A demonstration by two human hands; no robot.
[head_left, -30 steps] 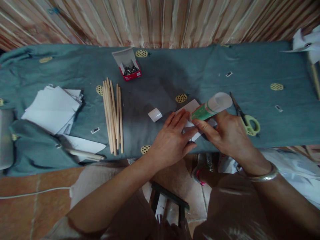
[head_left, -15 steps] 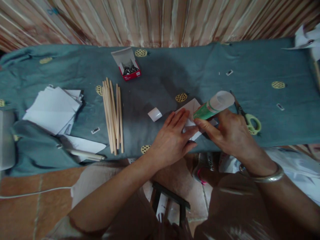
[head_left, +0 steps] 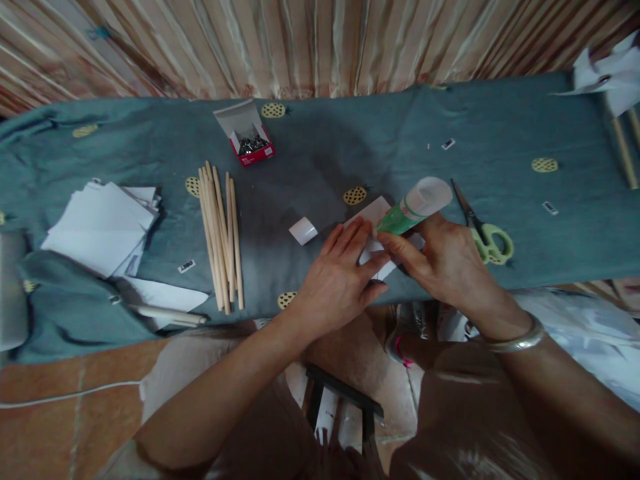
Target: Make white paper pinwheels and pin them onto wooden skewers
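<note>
My right hand (head_left: 440, 257) is wrapped round a large green-and-white glue stick (head_left: 411, 207), held tilted with its lower end down at a small sheet of white paper (head_left: 380, 207). With fingers outstretched, my left hand (head_left: 345, 270) lies flat on that paper and presses it to the cloth. The tip of the glue stick is partly hidden by my fingers. Left of my left hand lies a white glue stick cap (head_left: 303, 231). A pair of scissors (head_left: 487, 233) with light green handles rests just beyond my right hand.
Wooden sticks (head_left: 220, 240) lie left of centre, below an open red box (head_left: 254, 143) of small metal pins. A stack of white paper (head_left: 103, 223) sits further left. A white paper pinwheel (head_left: 605, 77) lies at the far right. A pleated curtain (head_left: 320, 47) hangs behind the table.
My right hand and the glue stick have shifted slightly left across the paper. My left hand stays on it. The view has turned slightly, showing more of the pinwheel and scissors.
</note>
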